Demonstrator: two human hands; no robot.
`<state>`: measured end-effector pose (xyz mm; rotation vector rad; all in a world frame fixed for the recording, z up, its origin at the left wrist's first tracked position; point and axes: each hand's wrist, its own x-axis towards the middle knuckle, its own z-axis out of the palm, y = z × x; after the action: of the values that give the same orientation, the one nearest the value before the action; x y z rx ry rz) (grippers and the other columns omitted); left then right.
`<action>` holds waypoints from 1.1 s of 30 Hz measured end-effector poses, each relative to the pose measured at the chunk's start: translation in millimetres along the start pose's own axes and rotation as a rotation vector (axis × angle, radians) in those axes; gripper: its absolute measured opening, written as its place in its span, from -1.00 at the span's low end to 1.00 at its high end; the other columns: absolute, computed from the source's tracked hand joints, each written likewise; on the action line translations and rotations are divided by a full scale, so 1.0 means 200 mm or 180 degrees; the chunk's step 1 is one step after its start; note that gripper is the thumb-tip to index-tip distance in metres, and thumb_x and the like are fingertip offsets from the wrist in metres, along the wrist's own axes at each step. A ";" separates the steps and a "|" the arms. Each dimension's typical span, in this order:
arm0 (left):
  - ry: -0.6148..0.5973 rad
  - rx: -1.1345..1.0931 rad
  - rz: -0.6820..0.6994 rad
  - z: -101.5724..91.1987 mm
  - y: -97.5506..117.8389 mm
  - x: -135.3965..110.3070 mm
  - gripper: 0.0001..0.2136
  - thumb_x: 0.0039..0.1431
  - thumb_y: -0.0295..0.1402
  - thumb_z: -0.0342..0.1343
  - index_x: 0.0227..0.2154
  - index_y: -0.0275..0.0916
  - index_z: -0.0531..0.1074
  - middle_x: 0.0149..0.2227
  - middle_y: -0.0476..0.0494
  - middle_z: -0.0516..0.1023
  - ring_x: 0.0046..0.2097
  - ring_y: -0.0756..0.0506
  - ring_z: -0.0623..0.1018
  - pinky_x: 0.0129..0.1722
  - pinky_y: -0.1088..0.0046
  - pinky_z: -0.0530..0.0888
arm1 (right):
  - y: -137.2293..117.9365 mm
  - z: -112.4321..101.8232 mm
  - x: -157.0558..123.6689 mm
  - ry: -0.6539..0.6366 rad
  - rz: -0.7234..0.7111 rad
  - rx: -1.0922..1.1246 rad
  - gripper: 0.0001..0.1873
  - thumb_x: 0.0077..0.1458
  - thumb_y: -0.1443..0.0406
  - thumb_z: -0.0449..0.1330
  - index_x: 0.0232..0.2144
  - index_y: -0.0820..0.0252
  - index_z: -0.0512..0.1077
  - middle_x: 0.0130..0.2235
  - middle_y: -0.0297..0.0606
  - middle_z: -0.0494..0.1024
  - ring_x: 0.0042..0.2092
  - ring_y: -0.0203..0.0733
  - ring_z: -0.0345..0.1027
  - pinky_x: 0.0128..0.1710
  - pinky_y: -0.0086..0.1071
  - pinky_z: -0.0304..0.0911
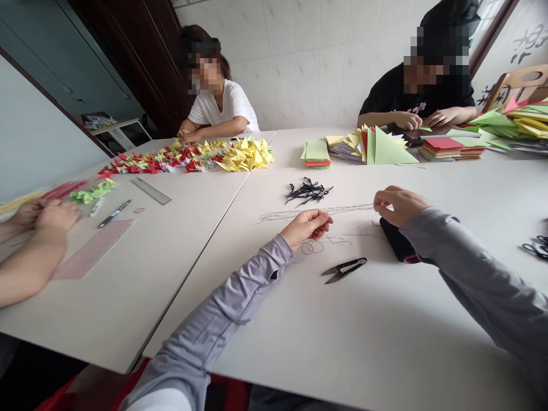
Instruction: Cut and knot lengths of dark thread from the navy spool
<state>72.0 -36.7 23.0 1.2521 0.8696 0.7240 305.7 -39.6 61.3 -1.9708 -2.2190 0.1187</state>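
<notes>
My left hand (306, 228) and my right hand (400, 204) hover over the white table (342, 337), pinching a long, thin dark thread (329, 209) stretched between them. Below my right hand lies a black fabric pouch (396, 240) with a red edge. Loose thread loops (311, 247) rest just below my left hand. Black-handled thread snips (345, 269) lie on the table between my hands, touching neither. Farther ahead sits a small tangle of black cords (307, 191).
Stacks of coloured paper (452, 149) and folded paper pieces (363, 145) line the far table edge. Two co-workers sit opposite, one folding paper. A co-worker's hands (43, 220) work at the left. Paper cranes (244, 155) cover the adjoining table, and black scissors (537, 247) lie at right.
</notes>
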 end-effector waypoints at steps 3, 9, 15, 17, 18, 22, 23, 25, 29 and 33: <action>-0.0042 0.0011 -0.0007 -0.01 0.00 0.00 -0.68 -0.07 -0.14 0.21 -0.43 -0.33 0.38 -0.56 0.07 0.27 -0.59 0.16 0.21 -0.58 0.60 0.12 | 0.06 -0.08 -0.02 -0.0406 0.0593 -0.0595 -0.86 0.04 0.30 -0.02 -0.43 0.09 0.35 -0.13 -0.19 0.42 -0.19 -0.10 0.30 -0.21 -0.20 0.19; -0.0033 -0.0007 0.0025 -0.03 -0.01 0.01 -0.73 -0.03 -0.19 0.19 -0.42 -0.34 0.38 -0.57 0.07 0.26 -0.59 0.16 0.19 -0.61 0.62 0.11 | 0.18 -0.21 -0.03 -0.0782 0.1529 -0.1010 -0.92 -0.17 0.41 0.08 -0.60 0.17 0.32 -0.34 -0.10 0.48 -0.30 0.01 0.34 -0.38 -0.15 0.19; -0.0001 -0.0005 -0.0065 -0.02 0.01 0.00 -0.71 -0.04 -0.17 0.19 -0.42 -0.33 0.38 -0.53 0.05 0.29 -0.56 0.16 0.25 -0.58 0.61 0.16 | 0.18 -0.17 -0.03 0.0046 0.1098 -0.0518 -0.84 -0.08 0.42 0.10 -0.41 0.17 0.45 -0.15 0.03 0.50 -0.14 0.12 0.36 -0.18 0.03 0.20; -0.0012 0.0020 -0.0092 -0.01 0.02 0.00 -0.69 -0.02 -0.13 0.16 -0.42 -0.33 0.38 -0.52 0.05 0.30 -0.56 0.16 0.27 -0.56 0.61 0.17 | 0.06 -0.11 -0.04 0.0135 0.0666 -0.0162 -0.68 0.05 0.42 -0.03 -0.18 0.13 0.41 -0.03 -0.09 0.46 -0.16 -0.11 0.39 -0.12 -0.17 0.25; -0.0024 0.0037 -0.0093 -0.01 0.02 0.00 -0.68 -0.01 -0.11 0.16 -0.42 -0.32 0.38 -0.52 0.04 0.31 -0.55 0.15 0.28 -0.56 0.60 0.18 | -0.01 -0.07 -0.05 0.0071 0.0454 0.0046 -0.63 0.09 0.42 -0.08 -0.11 0.08 0.38 -0.06 -0.18 0.49 -0.26 -0.25 0.41 -0.16 -0.28 0.29; -0.0065 0.0075 -0.0018 0.01 0.04 0.00 -0.69 0.00 -0.12 0.15 -0.40 -0.31 0.37 -0.48 0.02 0.33 -0.53 0.15 0.31 -0.54 0.60 0.21 | -0.26 0.08 -0.07 -0.0777 -0.0355 0.2233 -0.63 0.10 0.34 -0.08 -0.04 0.16 0.30 -0.16 -0.19 0.50 -0.48 -0.37 0.38 -0.49 -0.43 0.32; -0.0067 0.0074 -0.0003 0.02 0.04 0.00 -0.70 0.00 -0.12 0.15 -0.39 -0.31 0.37 -0.48 0.02 0.33 -0.53 0.14 0.31 -0.54 0.61 0.22 | -0.28 0.11 -0.07 -0.0895 -0.0397 0.2372 -0.67 0.08 0.30 -0.04 -0.11 0.20 0.34 -0.30 -0.23 0.51 -0.51 -0.35 0.36 -0.52 -0.44 0.29; -0.0029 0.0078 0.0004 0.02 0.05 0.00 -0.70 0.01 -0.13 0.14 -0.39 -0.31 0.37 -0.49 0.03 0.31 -0.54 0.15 0.30 -0.54 0.61 0.21 | -0.28 0.12 -0.06 -0.0896 -0.0361 0.2200 -0.77 0.03 0.25 0.03 -0.31 0.22 0.41 -0.55 -0.35 0.41 -0.57 -0.36 0.27 -0.56 -0.46 0.21; 0.0110 0.0059 -0.0038 0.00 0.03 0.00 -0.74 0.02 -0.18 0.14 -0.42 -0.32 0.37 -0.54 0.06 0.25 -0.58 0.16 0.22 -0.59 0.63 0.13 | -0.14 0.03 -0.03 -0.0546 -0.0266 0.1591 -0.79 0.00 0.24 0.05 -0.47 0.18 0.45 -0.68 -0.43 0.26 -0.62 -0.38 0.12 -0.55 -0.45 0.08; 0.0130 0.0034 -0.0053 -0.03 0.00 0.01 -0.78 0.02 -0.23 0.14 -0.43 -0.33 0.37 -0.57 0.07 0.22 -0.60 0.17 0.17 -0.62 0.64 0.08 | 0.02 -0.10 -0.02 -0.0622 0.0064 0.0382 -0.81 0.01 0.26 0.08 -0.50 0.09 0.50 -0.58 -0.37 0.41 -0.52 -0.33 0.21 -0.40 -0.40 0.14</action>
<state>68.2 -32.1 22.3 1.2419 0.9174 0.7345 313.9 -44.5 79.6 -1.9932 -2.2476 0.4547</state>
